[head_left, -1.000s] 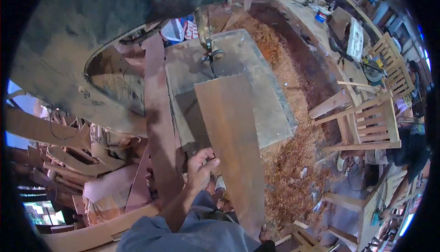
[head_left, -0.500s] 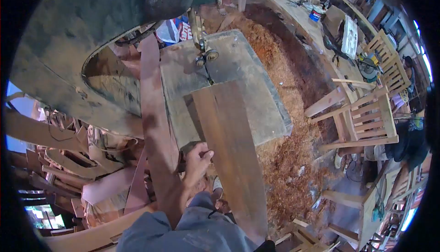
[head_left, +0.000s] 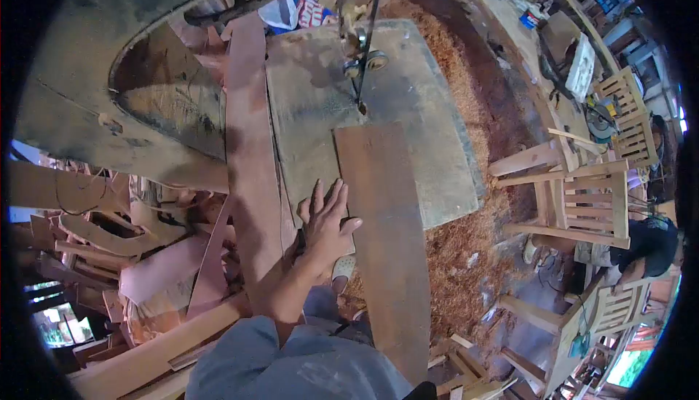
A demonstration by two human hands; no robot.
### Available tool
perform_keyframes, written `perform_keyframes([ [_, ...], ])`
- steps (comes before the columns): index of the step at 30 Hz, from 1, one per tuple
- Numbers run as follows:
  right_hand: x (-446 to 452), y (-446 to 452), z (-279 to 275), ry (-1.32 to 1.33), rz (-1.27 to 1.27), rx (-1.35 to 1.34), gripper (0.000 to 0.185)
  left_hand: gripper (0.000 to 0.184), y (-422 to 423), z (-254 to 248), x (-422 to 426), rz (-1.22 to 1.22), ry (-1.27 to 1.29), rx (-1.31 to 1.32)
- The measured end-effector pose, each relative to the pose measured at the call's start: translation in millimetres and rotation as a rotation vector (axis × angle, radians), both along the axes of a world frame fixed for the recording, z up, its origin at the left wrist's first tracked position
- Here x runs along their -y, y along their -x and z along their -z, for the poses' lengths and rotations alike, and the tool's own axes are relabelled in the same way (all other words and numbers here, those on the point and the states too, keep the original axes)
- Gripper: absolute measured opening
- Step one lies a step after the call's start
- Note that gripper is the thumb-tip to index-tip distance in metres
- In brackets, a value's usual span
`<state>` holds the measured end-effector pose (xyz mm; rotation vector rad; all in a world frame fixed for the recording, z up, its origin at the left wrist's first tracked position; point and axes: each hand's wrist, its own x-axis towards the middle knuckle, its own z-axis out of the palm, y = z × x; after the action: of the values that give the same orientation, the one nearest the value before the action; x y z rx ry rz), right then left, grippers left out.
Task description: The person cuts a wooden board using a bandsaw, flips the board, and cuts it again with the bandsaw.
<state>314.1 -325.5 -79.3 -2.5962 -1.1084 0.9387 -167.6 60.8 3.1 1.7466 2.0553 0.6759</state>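
Observation:
A long brown wooden board (head_left: 384,211) lies partly on the saw table (head_left: 306,109), its near end reaching back toward my body. The board's far end sits just short of the upright bandsaw blade (head_left: 368,43) and its guide rollers (head_left: 375,59). My left hand (head_left: 329,218) is at the board's left edge, fingers stretched and apart, the thumb and fingertips against or very near the wood. My right hand is out of sight; only something dark shows by the board's near end.
The green saw frame (head_left: 73,87) stands at left, with a long plank (head_left: 247,123) beside the table. Wood offcuts (head_left: 167,269) pile up lower left. Shavings (head_left: 466,269) cover the floor at right. Wooden chairs (head_left: 582,203), a workbench (head_left: 510,29) and another person (head_left: 648,247) are further right.
My left hand has gone from curled to spread and moved forward along the board's edge. The board's far end, earlier at the blade, now lies a little short of it. The view has shifted.

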Motion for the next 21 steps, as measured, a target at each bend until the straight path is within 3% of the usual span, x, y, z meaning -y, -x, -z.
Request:
perform_keyframes([
  [21, 59, 0, -55, -0.019, 0.074, 0.0, 0.065, 0.07, 25, -2, -44, 0.007, 0.095, -0.039],
])
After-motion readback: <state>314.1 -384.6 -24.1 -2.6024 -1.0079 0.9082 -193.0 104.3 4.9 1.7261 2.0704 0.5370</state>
